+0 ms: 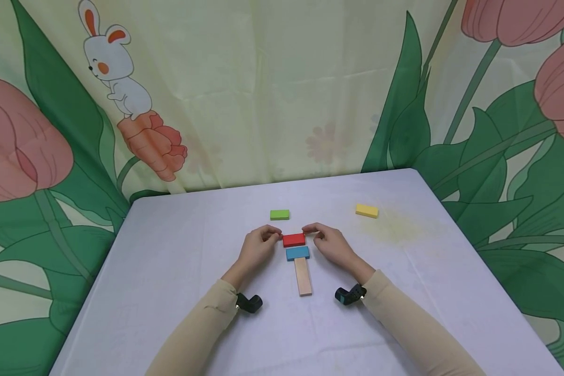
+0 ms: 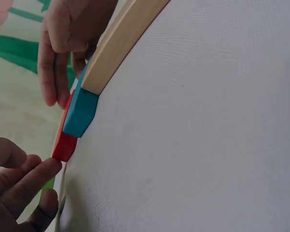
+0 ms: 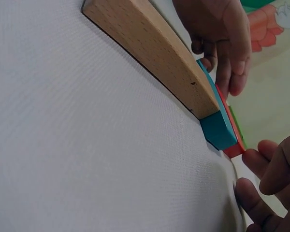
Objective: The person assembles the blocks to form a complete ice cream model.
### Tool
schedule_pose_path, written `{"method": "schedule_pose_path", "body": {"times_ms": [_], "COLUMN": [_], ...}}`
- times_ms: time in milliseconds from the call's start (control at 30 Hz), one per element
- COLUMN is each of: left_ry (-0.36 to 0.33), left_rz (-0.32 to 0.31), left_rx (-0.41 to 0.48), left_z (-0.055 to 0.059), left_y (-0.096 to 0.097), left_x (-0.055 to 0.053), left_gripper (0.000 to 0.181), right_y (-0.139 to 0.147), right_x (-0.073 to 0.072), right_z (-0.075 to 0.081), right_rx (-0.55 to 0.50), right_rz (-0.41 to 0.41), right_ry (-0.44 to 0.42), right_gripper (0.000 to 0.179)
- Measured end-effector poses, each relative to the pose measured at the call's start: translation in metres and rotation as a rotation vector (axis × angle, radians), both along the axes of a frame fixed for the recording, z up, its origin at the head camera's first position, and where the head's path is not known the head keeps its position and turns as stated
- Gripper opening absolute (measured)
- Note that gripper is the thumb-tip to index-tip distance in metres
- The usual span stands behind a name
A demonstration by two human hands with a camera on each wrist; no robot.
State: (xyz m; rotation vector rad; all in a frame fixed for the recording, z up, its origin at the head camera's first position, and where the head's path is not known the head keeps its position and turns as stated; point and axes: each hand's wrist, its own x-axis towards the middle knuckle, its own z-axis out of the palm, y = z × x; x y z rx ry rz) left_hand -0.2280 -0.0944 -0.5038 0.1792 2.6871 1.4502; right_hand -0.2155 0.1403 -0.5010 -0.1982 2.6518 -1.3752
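Observation:
A red block [image 1: 293,240] lies flat on the table, just beyond a blue block [image 1: 297,253]. From the blue block's near side a long plain wooden block [image 1: 303,277] runs toward me. My left hand [image 1: 257,244] touches the red block's left end with a fingertip; the left wrist view shows its fingers [image 2: 31,186] spread a little. At the opposite end, my right hand [image 1: 332,245] has its index fingertip against the red block. In the right wrist view its fingers [image 3: 261,164] reach the block's corner. Neither hand wraps around a block.
A green block [image 1: 279,214] lies behind the red one, slightly left. Farther right is a yellow block [image 1: 366,211], near a faint yellowish stain on the white tablecloth [image 1: 169,271]. A curtain [image 1: 263,94] printed with flowers and a rabbit hangs behind the table.

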Motion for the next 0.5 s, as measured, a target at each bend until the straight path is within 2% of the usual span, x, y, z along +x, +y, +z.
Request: {"method": "schedule_pose_path", "body": {"times_ms": [500], "left_ry": [-0.024], "left_rz": [-0.001], "left_rx": [0.026], "left_z": [-0.0029], "left_y": [0.0006], "left_x": [0.0068], "left_gripper": [0.017], "right_y": [0.0038], "right_x": [0.0028], "right_z": [-0.0021], "right_rx": [-0.009], "right_rz": [-0.001], "right_ry": [0.016], "right_gripper": [0.037]}}
